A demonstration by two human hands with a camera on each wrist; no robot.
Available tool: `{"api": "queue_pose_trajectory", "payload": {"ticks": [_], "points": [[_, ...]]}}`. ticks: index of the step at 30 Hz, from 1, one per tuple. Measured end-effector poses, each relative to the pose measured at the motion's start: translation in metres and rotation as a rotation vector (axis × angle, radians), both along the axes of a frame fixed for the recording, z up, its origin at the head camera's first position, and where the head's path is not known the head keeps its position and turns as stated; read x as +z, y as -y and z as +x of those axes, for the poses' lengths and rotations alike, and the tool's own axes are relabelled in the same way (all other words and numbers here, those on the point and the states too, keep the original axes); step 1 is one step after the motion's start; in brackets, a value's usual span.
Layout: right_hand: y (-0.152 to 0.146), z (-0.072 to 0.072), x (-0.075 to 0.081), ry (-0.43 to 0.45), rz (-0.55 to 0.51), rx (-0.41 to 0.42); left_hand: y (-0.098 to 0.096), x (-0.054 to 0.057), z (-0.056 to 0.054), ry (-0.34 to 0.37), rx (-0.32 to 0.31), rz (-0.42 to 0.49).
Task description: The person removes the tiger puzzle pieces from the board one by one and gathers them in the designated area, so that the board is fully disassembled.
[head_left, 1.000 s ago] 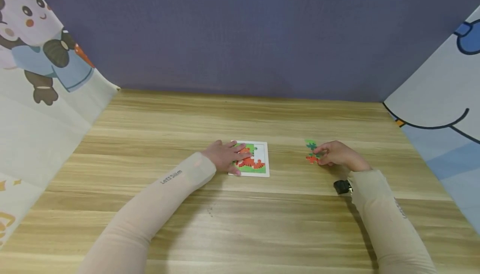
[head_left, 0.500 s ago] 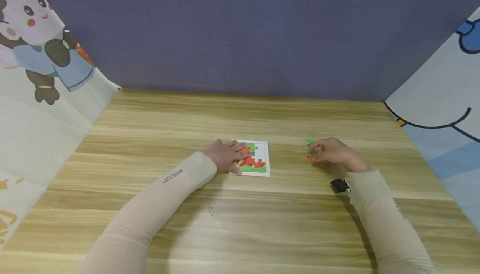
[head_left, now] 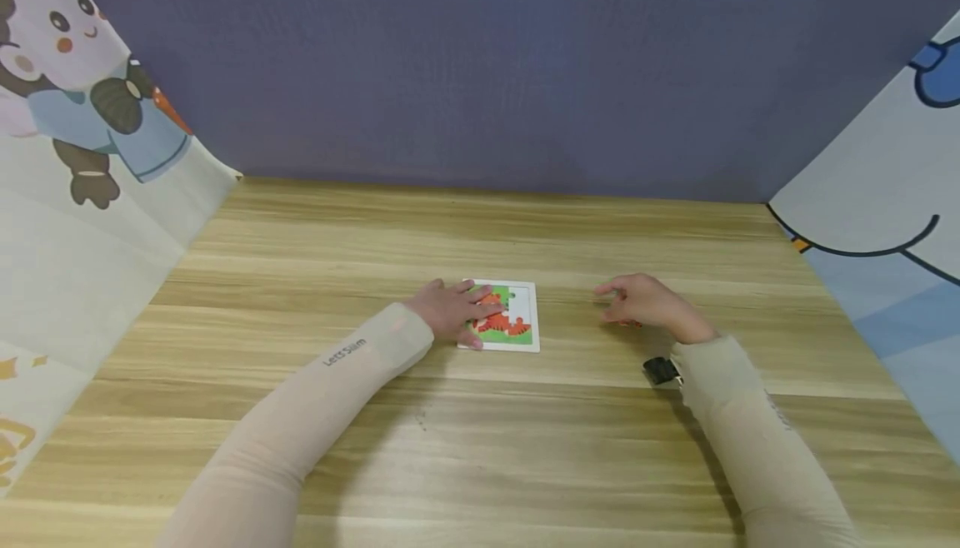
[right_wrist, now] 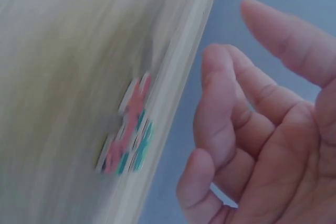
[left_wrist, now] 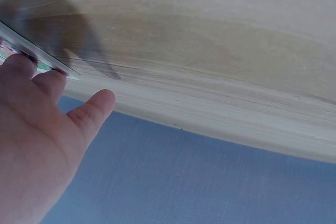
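Note:
A square jigsaw puzzle in a white frame lies on the table, with an orange striped animal on green and a bare white area at its upper right. My left hand rests on its left part with fingers spread, covering some of the picture. In the left wrist view, its fingertips touch the board near the frame's edge. My right hand hovers to the right of the board, fingers loosely bent and nothing between them. Loose red and green puzzle pieces lie on the table near it; in the head view the hand hides most of them.
The wood-grain table ends at a dark blue-grey wall panel. Cartoon-printed side panels flank it, a left panel and a right panel. A small black device sits at my right cuff.
My right hand has shifted left over the loose pieces, hiding more of them, and its index finger now points toward the board. The left hand stays on the puzzle.

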State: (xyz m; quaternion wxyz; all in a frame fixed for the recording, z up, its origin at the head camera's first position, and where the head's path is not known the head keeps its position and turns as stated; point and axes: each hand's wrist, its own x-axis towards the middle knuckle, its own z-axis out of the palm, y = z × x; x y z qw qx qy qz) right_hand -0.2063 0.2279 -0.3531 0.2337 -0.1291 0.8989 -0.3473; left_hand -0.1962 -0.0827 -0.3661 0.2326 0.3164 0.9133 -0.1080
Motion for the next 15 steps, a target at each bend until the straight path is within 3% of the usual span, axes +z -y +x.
{"api": "queue_pose_trajectory", "payload": {"ticks": [11, 15], "points": [[0.027, -0.001, -0.003, -0.085, 0.04, 0.083, 0.0, 0.0, 0.0, 0.009, 0.012, 0.012], [0.035, 0.0, -0.003, -0.076, 0.041, 0.097, 0.0, -0.001, 0.0, -0.001, 0.003, 0.005]]}}
